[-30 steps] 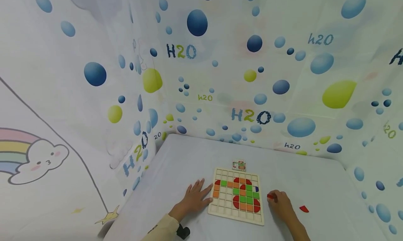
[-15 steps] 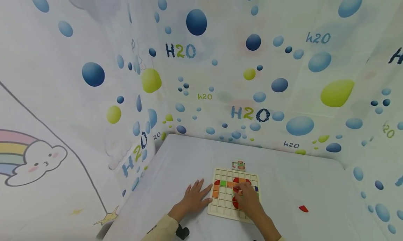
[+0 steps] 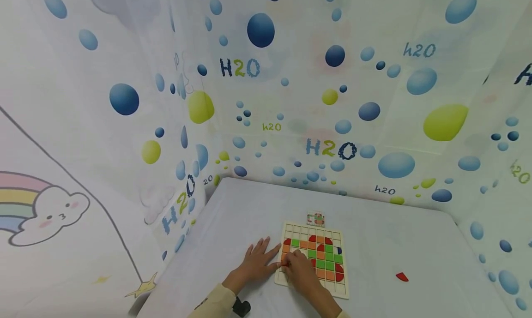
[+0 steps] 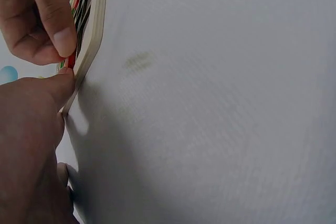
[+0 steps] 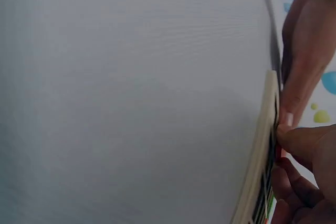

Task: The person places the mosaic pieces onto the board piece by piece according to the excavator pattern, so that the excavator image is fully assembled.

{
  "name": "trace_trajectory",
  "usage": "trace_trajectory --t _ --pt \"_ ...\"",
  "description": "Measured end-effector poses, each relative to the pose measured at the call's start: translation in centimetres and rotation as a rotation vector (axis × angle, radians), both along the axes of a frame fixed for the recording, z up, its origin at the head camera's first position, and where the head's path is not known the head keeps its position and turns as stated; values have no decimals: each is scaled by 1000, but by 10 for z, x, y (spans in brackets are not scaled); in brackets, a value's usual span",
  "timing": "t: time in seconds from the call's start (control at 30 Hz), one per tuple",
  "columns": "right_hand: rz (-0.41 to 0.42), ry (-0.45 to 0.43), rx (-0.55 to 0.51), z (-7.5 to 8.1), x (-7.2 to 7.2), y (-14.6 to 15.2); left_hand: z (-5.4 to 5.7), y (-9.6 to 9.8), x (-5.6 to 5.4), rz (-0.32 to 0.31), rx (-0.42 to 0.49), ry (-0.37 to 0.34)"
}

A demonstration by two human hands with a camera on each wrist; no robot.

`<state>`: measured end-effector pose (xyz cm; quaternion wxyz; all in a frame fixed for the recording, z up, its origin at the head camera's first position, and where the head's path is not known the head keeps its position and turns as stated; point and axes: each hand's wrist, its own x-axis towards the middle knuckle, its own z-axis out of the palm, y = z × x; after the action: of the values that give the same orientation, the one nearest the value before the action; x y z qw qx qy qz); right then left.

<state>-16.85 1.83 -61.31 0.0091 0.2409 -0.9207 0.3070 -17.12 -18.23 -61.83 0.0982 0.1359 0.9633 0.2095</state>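
A wooden grid board (image 3: 341,288) lies on the table, with red rounded-corner, orange, green and dark blue tiles in some of its cells. At the board's left column, my right hand (image 3: 301,272) pinches a small red tile (image 4: 71,61) between thumb and fingers, just below the orange tiles (image 3: 286,247). The fingers cover most of that tile. My left hand (image 3: 255,265) lies with fingers spread on the table, its thumb tip at the board's left edge and close to the red tile, as the left wrist view shows.
A small patterned card (image 3: 316,219) lies beyond the board's far edge. One loose red quarter-round tile (image 3: 402,277) is on the white tabletop (image 3: 386,235) to the right. A black thing (image 3: 242,307) sits by the left sleeve. Printed sheets rise behind and at both sides.
My right hand has carried the red tile from right of the board leftward across it to the left column. The left hand has stayed in place.
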Motion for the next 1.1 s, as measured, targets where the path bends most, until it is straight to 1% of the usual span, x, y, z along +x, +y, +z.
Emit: trace_trajectory --t 0.13,0.3,0.43,0.57,0.73,0.87,1.0,1.1 --pt "14 7 12 -4 3 2 3 1 3 -10 20 11" --pt "17 -53 25 0 5 4 6 1 4 -7 10 -1" --pt "44 -88 3 3 6 7 2 1 3 -3 14 1" --pt "56 -63 3 3 4 7 0 0 2 -4 19 6" --pt "41 -34 19 4 4 5 3 1 2 -3 11 11" --pt "23 -9 32 4 4 3 5 1 3 -5 21 13" --pt "2 9 57 3 4 2 2 1 2 -7 32 6" --pt "-1 7 63 5 6 3 2 1 2 -5 18 1"
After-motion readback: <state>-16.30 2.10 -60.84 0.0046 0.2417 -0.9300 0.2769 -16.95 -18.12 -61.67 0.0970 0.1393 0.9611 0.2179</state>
